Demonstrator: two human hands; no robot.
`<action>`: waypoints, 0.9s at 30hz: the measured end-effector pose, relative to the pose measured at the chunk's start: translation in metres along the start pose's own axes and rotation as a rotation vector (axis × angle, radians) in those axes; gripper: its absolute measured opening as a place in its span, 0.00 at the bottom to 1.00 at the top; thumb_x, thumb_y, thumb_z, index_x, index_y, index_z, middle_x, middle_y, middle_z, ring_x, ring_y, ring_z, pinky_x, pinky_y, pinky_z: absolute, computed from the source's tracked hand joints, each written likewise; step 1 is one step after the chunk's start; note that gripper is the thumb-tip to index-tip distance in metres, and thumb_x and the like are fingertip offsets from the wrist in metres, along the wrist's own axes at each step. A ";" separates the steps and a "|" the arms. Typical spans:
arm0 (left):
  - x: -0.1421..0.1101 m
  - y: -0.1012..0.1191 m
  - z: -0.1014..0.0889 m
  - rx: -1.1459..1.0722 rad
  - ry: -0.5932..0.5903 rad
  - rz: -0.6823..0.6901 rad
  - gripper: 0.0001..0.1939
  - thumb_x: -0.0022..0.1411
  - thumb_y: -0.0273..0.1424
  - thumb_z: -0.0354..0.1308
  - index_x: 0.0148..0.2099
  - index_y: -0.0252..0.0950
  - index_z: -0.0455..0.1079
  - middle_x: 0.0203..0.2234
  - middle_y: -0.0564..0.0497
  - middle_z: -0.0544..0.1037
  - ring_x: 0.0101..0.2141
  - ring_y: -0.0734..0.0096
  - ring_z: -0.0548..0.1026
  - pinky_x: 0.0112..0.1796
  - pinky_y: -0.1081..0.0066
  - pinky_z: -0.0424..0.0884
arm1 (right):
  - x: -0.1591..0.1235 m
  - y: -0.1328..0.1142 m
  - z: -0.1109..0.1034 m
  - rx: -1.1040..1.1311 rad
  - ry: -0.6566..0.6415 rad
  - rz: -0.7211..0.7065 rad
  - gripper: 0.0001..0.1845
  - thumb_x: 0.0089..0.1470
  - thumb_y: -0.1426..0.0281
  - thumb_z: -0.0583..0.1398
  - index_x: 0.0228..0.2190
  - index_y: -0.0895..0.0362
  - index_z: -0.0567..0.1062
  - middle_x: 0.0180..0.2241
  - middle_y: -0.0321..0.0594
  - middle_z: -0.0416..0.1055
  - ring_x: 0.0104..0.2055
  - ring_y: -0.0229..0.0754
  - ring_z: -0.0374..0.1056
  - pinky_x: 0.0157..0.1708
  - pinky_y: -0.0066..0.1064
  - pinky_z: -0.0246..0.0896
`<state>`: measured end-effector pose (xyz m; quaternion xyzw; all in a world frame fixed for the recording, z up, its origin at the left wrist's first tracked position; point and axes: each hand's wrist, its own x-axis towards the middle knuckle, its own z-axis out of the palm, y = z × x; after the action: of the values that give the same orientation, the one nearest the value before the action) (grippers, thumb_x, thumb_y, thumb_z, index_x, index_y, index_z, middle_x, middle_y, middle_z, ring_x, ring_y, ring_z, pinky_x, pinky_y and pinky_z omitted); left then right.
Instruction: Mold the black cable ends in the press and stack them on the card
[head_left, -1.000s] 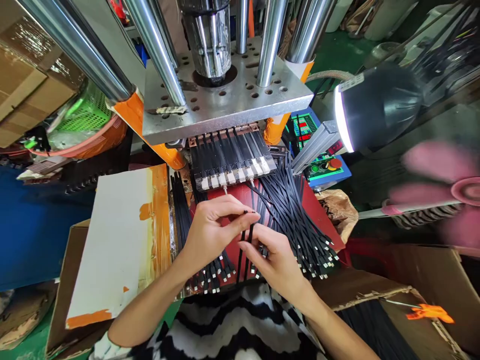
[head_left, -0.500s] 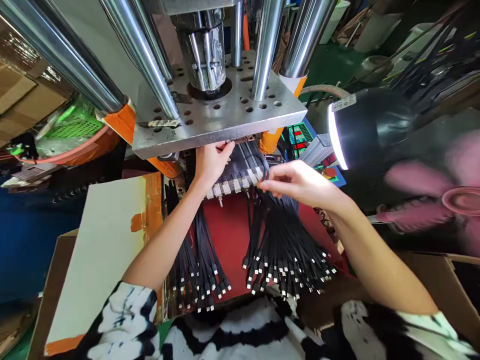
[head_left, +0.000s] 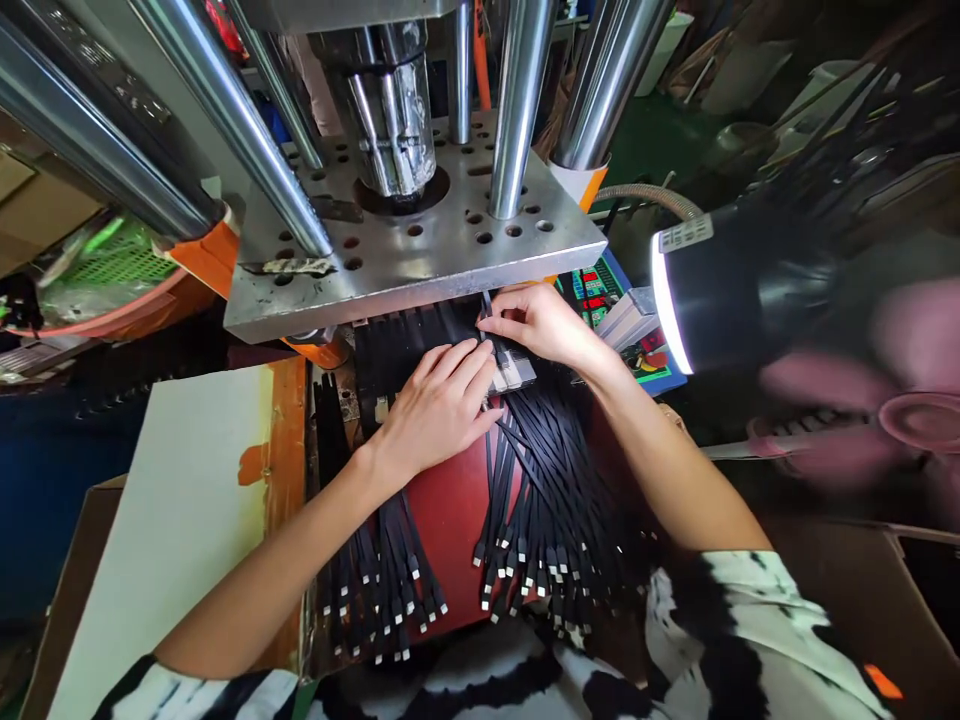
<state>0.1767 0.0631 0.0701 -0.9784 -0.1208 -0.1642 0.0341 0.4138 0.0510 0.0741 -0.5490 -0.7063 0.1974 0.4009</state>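
My left hand [head_left: 442,405] lies with fingers stretched over the front of a mold fixture [head_left: 517,374], palm down, thumb apart beside a small metal pin. Under the edge of the steel press plate [head_left: 420,270], my right hand [head_left: 536,322] pinches a thin black cable [head_left: 486,306] between thumb and fingers at the fixture's right part. More black cables [head_left: 397,335] lie side by side across the fixture, partly beneath my left hand. In front hang two bunches of black USB cables, a right bunch [head_left: 551,480] and a left bunch [head_left: 386,560], with metal plugs at their lower ends.
Steel columns [head_left: 517,110] rise around the press plate. A lit black lamp [head_left: 720,285] stands right, before a spinning pink fan [head_left: 919,415]. A control panel [head_left: 596,285] sits behind my right wrist. On the left are a white board [head_left: 172,500] and a pink basket [head_left: 112,315].
My left hand has come forward from beneath the plate and now lies flat on the fixture. My right hand has moved left and back onto a cable. The view has shifted slightly.
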 end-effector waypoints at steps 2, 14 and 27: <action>0.002 0.005 0.000 0.028 -0.008 -0.024 0.28 0.75 0.40 0.59 0.68 0.27 0.70 0.66 0.29 0.74 0.67 0.41 0.71 0.66 0.45 0.66 | -0.005 0.002 0.002 0.067 0.034 0.041 0.17 0.61 0.56 0.65 0.27 0.56 0.76 0.27 0.34 0.70 0.28 0.37 0.57 0.31 0.32 0.53; 0.011 0.043 0.005 0.149 -0.113 -0.238 0.33 0.79 0.45 0.50 0.74 0.26 0.64 0.72 0.27 0.65 0.73 0.40 0.63 0.70 0.42 0.60 | -0.051 -0.018 0.009 -0.439 0.133 -0.036 0.22 0.67 0.75 0.54 0.54 0.56 0.83 0.45 0.49 0.75 0.47 0.49 0.75 0.47 0.37 0.70; 0.096 -0.039 -0.006 0.008 -0.177 -0.457 0.25 0.80 0.30 0.40 0.62 0.20 0.74 0.60 0.25 0.78 0.63 0.44 0.76 0.65 0.49 0.68 | 0.052 -0.011 0.018 -0.674 0.013 0.210 0.26 0.71 0.80 0.45 0.60 0.70 0.75 0.54 0.55 0.79 0.57 0.54 0.73 0.63 0.45 0.64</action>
<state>0.2528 0.1214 0.1084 -0.9361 -0.3422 -0.0807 -0.0109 0.3891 0.0987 0.0888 -0.7213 -0.6689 -0.0101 0.1792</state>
